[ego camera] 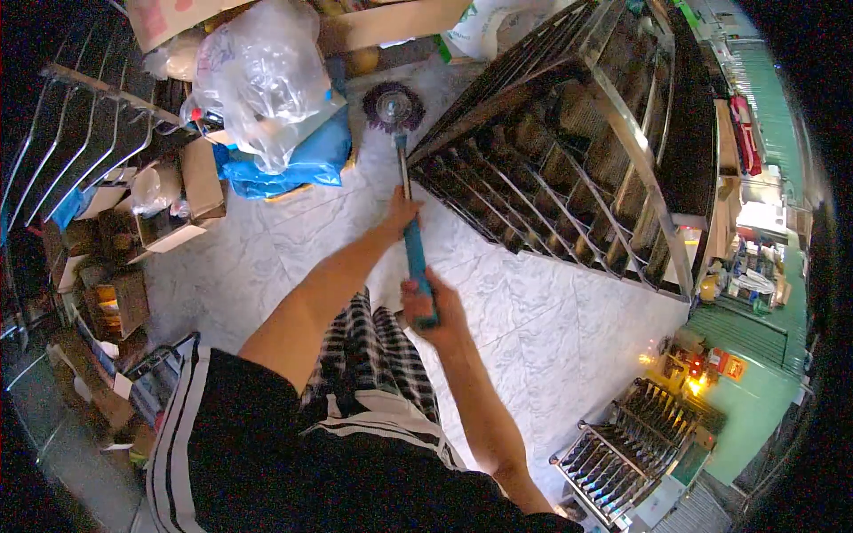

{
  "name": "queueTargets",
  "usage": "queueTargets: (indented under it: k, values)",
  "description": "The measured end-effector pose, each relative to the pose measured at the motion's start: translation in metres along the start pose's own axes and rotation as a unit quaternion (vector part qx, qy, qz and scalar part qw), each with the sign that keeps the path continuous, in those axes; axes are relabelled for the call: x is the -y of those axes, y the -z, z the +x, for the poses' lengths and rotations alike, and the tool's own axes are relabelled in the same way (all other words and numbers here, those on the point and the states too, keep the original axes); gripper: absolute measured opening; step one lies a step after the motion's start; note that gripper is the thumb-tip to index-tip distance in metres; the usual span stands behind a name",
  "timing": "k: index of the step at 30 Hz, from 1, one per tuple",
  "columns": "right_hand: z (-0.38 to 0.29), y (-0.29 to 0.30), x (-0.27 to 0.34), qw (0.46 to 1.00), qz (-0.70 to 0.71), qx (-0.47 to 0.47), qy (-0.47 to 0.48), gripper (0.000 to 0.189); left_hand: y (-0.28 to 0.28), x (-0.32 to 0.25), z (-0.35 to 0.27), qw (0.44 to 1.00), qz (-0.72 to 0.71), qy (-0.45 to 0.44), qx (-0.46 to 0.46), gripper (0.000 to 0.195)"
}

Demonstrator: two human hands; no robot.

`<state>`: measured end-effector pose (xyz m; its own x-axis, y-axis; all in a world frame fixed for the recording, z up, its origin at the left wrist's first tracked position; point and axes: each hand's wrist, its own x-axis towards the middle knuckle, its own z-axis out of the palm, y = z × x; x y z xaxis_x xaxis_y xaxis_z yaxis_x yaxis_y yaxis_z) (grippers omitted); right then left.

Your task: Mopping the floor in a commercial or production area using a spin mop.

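Observation:
Both my hands hold the handle of a mop (414,250), which looks like a spin mop with a teal grip and a metal shaft. My left hand (404,210) wraps the upper part, where the grip meets the shaft. Lower down, close to my body, my right hand (434,306) is closed around the grip's end. The round mop head (393,108), with a dark purplish fringe about a pale disc, rests on the marbled tile floor (533,320) between the staircase and the bagged goods.
A dark staircase with metal railings (566,180) rises at the right of the mop. To the left sit a clear plastic bag (263,80), a blue plastic package (293,160) and open cardboard boxes (200,180). A slatted metal bench or rack (630,453) stands at lower right, near glowing lights (696,383).

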<state>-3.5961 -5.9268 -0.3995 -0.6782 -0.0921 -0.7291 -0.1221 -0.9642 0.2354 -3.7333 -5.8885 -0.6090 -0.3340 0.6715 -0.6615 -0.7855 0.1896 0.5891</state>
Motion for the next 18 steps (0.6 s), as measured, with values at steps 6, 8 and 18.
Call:
queueTargets:
  k: [6, 8, 18]
  values:
    - [-0.1, 0.026, -0.066, 0.996, -0.013, -0.082, 0.017, 0.019, -0.019, 0.074, -0.146, 0.993, -0.037, 0.105, -0.038, 0.081]
    - [-0.115, 0.017, -0.067, 0.994, -0.013, -0.102, 0.025, 0.03, -0.028, 0.061, -0.159, 0.991, -0.085, 0.098, -0.038, 0.082]
    - [0.016, -0.023, 0.022, 0.999, -0.042, 0.009, -0.023, 0.038, -0.008, -0.034, 0.013, 0.998, 0.022, 0.027, -0.056, 0.029]
